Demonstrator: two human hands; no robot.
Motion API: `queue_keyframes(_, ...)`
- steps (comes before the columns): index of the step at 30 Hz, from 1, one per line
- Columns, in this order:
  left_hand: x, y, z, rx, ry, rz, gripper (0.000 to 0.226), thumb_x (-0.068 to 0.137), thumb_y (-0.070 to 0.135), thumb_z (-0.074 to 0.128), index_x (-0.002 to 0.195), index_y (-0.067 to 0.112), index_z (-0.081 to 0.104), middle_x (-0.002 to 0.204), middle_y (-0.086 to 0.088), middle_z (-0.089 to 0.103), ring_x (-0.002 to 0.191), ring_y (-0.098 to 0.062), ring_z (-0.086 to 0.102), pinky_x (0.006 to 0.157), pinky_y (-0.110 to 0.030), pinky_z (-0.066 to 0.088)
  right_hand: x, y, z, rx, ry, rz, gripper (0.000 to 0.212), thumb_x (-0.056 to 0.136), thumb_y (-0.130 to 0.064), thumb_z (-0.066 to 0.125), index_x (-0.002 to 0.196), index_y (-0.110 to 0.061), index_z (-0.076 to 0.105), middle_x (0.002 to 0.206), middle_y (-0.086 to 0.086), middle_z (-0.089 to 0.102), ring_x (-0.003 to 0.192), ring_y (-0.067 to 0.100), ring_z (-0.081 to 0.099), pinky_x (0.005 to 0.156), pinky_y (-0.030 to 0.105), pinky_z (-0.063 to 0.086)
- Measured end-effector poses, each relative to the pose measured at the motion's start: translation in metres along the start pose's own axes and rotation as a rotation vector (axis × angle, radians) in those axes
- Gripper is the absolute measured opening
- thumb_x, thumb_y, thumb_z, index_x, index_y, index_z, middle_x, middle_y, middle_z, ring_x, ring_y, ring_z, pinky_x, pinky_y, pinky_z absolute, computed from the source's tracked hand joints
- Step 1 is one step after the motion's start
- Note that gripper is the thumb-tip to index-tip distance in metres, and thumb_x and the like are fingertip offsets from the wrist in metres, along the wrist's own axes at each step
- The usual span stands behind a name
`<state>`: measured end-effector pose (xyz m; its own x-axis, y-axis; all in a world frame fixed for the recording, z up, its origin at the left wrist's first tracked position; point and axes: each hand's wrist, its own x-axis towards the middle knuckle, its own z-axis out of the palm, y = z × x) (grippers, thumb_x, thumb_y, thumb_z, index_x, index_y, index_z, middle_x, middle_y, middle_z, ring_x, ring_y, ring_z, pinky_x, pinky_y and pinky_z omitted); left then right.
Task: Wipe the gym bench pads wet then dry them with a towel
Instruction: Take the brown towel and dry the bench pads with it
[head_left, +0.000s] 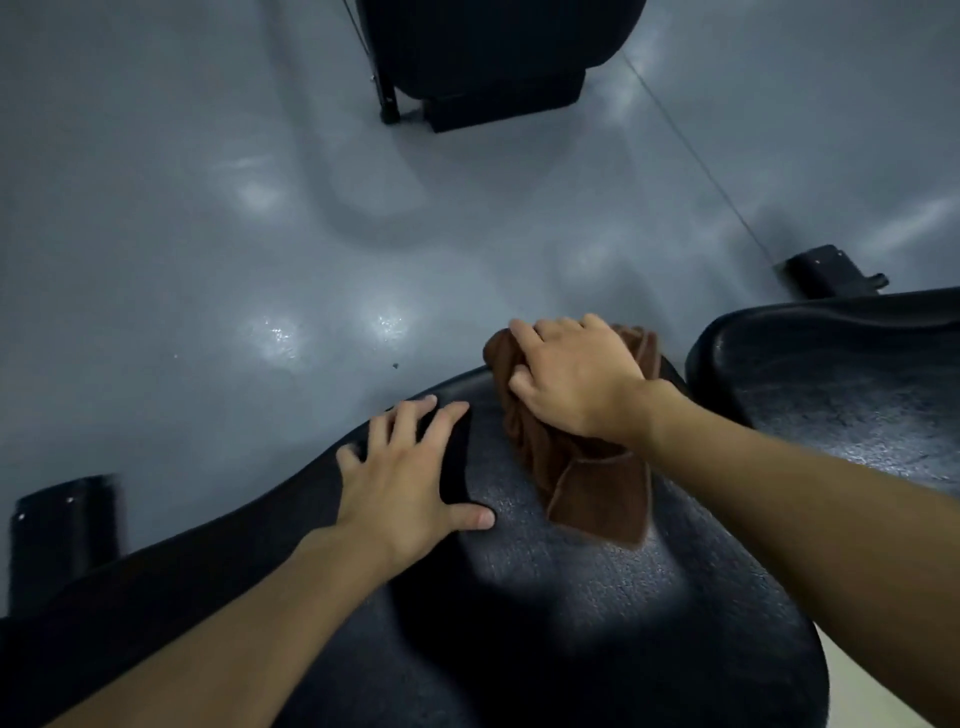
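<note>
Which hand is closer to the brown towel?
Right. The right hand grips the brown towel on the bench pad. The left hand lies flat on the pad beside the towel, not touching it.

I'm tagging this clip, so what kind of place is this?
Probably a gym: a black textured bench pad with a brown cloth on it, a second pad beside it, and dark equipment on a glossy grey floor.

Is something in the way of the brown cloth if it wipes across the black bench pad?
Only the left hand, resting flat on the black textured bench pad just left of the brown cloth that the right hand grips. Nothing else shows on it.
</note>
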<state>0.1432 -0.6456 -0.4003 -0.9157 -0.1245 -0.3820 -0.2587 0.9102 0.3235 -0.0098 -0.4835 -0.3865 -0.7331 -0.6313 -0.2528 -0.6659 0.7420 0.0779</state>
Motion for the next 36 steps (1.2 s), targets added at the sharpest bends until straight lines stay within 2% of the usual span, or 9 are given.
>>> queue_keyframes(2,-0.005,-0.023,-0.003,-0.063,0.026,-0.059,0.108,0.063,0.074,0.070,0.148,0.044,0.010,0.150,0.006,0.019,0.138,-0.020,0.023,0.109,-0.050,0.028,-0.010,0.002,0.002,-0.021,0.055,0.052,0.065,0.091,-0.050,0.025,0.142,-0.015,0.045,0.124,0.012,0.060,0.115,0.033,0.053,0.097,0.045,0.034)
queue_keyframes(4,-0.015,-0.046,-0.002,-0.080,0.017,-0.147,0.106,0.065,0.076,0.067,0.148,0.044,0.010,0.150,0.002,0.020,0.138,-0.024,0.026,0.108,-0.052,0.029,-0.023,0.000,0.009,-0.043,0.126,0.144,0.061,0.090,-0.050,0.028,0.130,-0.013,0.056,0.115,0.012,0.063,0.112,0.034,0.054,0.100,0.046,0.035)
queue_keyframes(8,-0.026,-0.062,0.010,-0.125,0.034,-0.181,0.103,0.068,0.078,0.063,0.148,0.046,0.008,0.152,0.002,0.020,0.140,-0.025,0.025,0.110,-0.053,0.026,-0.011,-0.023,0.009,0.019,0.116,0.264,0.050,0.090,-0.047,0.028,0.109,-0.014,0.060,0.109,0.010,0.064,0.105,0.033,0.055,0.102,0.047,0.033)
queue_keyframes(15,-0.032,-0.075,0.019,-0.170,0.118,-0.205,0.112,0.064,0.079,0.065,0.150,0.027,0.017,0.152,0.003,0.026,0.141,-0.022,0.028,0.113,-0.044,0.024,0.013,-0.098,0.015,-0.003,0.088,-0.002,0.054,0.090,-0.050,0.023,0.118,-0.019,0.057,0.111,0.009,0.064,0.104,0.032,0.056,0.094,0.045,0.033)
queue_keyframes(19,-0.049,-0.109,0.016,-0.129,0.034,-0.299,0.108,0.060,0.086,0.059,0.147,0.038,0.016,0.151,0.002,0.030,0.140,-0.024,0.031,0.110,-0.052,0.028,0.009,-0.064,0.014,-0.050,0.121,-0.145,0.062,0.089,-0.055,0.020,0.121,-0.019,0.058,0.103,0.010,0.067,0.099,0.032,0.061,0.091,0.043,0.038)
queue_keyframes(22,-0.064,-0.129,0.016,-0.130,0.002,-0.322,0.103,0.062,0.086,0.056,0.146,0.044,0.013,0.149,0.007,0.030,0.139,-0.020,0.031,0.108,-0.055,0.027,0.000,-0.036,0.012,-0.093,0.127,0.022,0.058,0.088,-0.054,0.021,0.111,-0.017,0.060,0.100,0.011,0.067,0.099,0.034,0.060,0.091,0.044,0.037)
queue_keyframes(27,-0.068,-0.135,0.024,-0.145,0.041,-0.285,0.103,0.065,0.086,0.055,0.148,0.044,0.011,0.150,0.009,0.027,0.141,-0.018,0.025,0.111,-0.052,0.022,0.009,-0.083,0.010,-0.032,0.110,0.172,0.041,0.093,-0.045,0.029,0.099,-0.016,0.056,0.106,0.013,0.064,0.104,0.034,0.055,0.099,0.047,0.033)
queue_keyframes(33,-0.075,-0.143,0.031,-0.181,0.088,-0.254,0.104,0.068,0.082,0.057,0.151,0.040,0.012,0.153,0.008,0.024,0.145,-0.014,0.017,0.116,-0.046,0.014,0.023,-0.171,0.024,-0.030,0.066,-0.056,0.045,0.093,-0.048,0.027,0.109,-0.021,0.058,0.114,0.009,0.063,0.109,0.032,0.054,0.100,0.047,0.032)
queue_keyframes(36,-0.085,-0.156,0.032,-0.185,0.086,-0.267,0.106,0.067,0.081,0.060,0.151,0.039,0.012,0.155,0.005,0.022,0.145,-0.017,0.016,0.117,-0.043,0.014,0.025,-0.160,0.024,-0.050,0.079,-0.246,0.053,0.091,-0.055,0.021,0.114,-0.023,0.056,0.109,0.007,0.065,0.107,0.030,0.057,0.097,0.044,0.036)
